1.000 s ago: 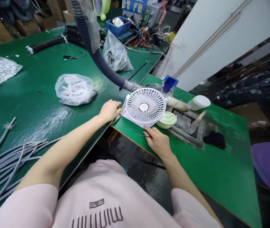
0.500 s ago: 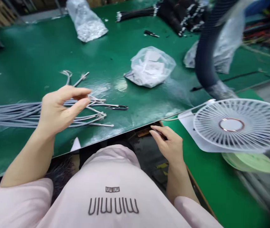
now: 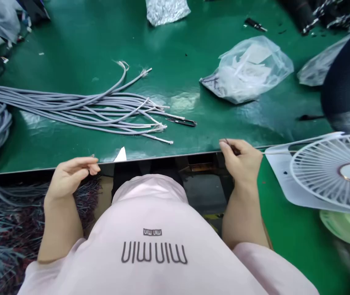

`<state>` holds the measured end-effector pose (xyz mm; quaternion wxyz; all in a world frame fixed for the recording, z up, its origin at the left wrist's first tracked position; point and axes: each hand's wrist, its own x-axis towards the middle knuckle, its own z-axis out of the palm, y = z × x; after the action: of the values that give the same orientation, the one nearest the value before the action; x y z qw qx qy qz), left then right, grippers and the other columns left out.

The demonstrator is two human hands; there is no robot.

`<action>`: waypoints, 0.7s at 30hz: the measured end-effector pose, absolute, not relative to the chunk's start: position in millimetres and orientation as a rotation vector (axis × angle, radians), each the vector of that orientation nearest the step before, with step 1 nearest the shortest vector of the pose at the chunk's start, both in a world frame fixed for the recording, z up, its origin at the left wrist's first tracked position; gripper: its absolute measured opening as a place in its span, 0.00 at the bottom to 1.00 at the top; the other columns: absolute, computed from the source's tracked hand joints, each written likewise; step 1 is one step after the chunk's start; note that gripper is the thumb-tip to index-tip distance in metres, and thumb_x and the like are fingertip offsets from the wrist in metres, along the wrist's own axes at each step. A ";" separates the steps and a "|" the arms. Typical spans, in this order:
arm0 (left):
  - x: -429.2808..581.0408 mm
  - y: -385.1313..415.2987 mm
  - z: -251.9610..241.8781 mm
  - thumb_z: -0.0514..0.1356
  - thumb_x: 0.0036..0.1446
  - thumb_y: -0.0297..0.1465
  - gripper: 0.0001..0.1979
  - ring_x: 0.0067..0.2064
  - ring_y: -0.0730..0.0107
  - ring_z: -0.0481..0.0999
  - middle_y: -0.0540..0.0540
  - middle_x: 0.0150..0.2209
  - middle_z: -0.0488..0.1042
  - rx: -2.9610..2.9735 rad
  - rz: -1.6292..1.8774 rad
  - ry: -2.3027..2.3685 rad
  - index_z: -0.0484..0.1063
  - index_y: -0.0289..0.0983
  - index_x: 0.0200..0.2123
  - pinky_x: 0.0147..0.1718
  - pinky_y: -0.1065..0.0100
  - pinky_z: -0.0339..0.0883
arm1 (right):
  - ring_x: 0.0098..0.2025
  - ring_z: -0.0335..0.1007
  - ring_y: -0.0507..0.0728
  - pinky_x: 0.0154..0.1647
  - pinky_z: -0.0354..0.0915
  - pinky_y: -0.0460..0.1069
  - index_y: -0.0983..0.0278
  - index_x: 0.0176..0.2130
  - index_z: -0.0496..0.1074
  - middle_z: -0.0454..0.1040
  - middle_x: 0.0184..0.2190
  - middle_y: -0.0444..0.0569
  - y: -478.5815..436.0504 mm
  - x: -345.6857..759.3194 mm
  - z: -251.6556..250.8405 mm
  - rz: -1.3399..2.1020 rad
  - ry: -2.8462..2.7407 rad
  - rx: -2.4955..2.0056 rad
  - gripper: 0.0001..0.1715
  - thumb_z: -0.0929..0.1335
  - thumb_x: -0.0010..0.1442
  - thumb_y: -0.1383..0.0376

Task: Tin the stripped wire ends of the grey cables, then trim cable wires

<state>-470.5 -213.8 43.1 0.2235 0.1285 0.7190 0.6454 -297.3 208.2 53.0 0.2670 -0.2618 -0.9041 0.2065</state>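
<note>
holding the seemingly empty left hand [image 3: 67,176], loosely curled, by the front edge of the green-topped desk [image 3: 85,37]; well apart, pinching a slim dark object [image 3: 227,141] in the right hand [image 3: 244,162] near that edge — too small to identify. resting at right, untouched, with grille already on: the white round plastic fan [image 3: 331,174]. lying loose, apparently unjoined: the grey pale-ended cables [image 3: 64,102] — giving no clear sign of the amount remaining.
</note>
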 end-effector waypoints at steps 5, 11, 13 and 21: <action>-461.3 -197.5 55.1 0.66 0.50 0.33 0.09 0.29 0.71 0.73 0.49 0.29 0.78 0.395 1.982 1.988 0.81 0.44 0.37 0.32 0.68 0.69 | 0.34 0.72 0.58 0.36 0.66 0.53 0.65 0.38 0.77 0.78 0.34 0.56 206.6 -295.3 63.9 0.689 -2.419 -0.641 0.15 0.66 0.60 0.57; -450.4 -204.0 53.1 0.70 0.46 0.35 0.13 0.25 0.75 0.73 0.46 0.25 0.77 0.433 2.281 1.851 0.80 0.34 0.35 0.27 0.72 0.66 | 0.26 0.63 0.52 0.29 0.60 0.49 0.64 0.32 0.78 0.73 0.23 0.44 192.9 -278.1 60.7 0.816 -2.249 -0.711 0.09 0.69 0.54 0.62; -447.2 -211.2 50.7 0.70 0.46 0.35 0.13 0.25 0.75 0.73 0.46 0.24 0.77 0.399 2.315 1.852 0.80 0.33 0.34 0.26 0.73 0.66 | 0.24 0.60 0.50 0.28 0.58 0.48 0.66 0.32 0.78 0.71 0.22 0.44 192.1 -270.6 56.5 0.853 -2.231 -0.725 0.10 0.69 0.52 0.62; -436.0 -225.5 53.6 0.69 0.44 0.35 0.11 0.27 0.74 0.73 0.50 0.24 0.77 0.381 2.197 1.941 0.82 0.42 0.34 0.30 0.73 0.68 | 0.20 0.59 0.49 0.24 0.59 0.47 0.67 0.31 0.77 0.70 0.19 0.44 193.8 -243.9 27.8 1.011 -2.010 -0.920 0.15 0.70 0.50 0.57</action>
<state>-436.0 -225.5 53.6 0.0924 0.1284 0.6537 0.7401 -243.9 193.8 27.8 0.3480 -0.3546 -0.7753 0.3900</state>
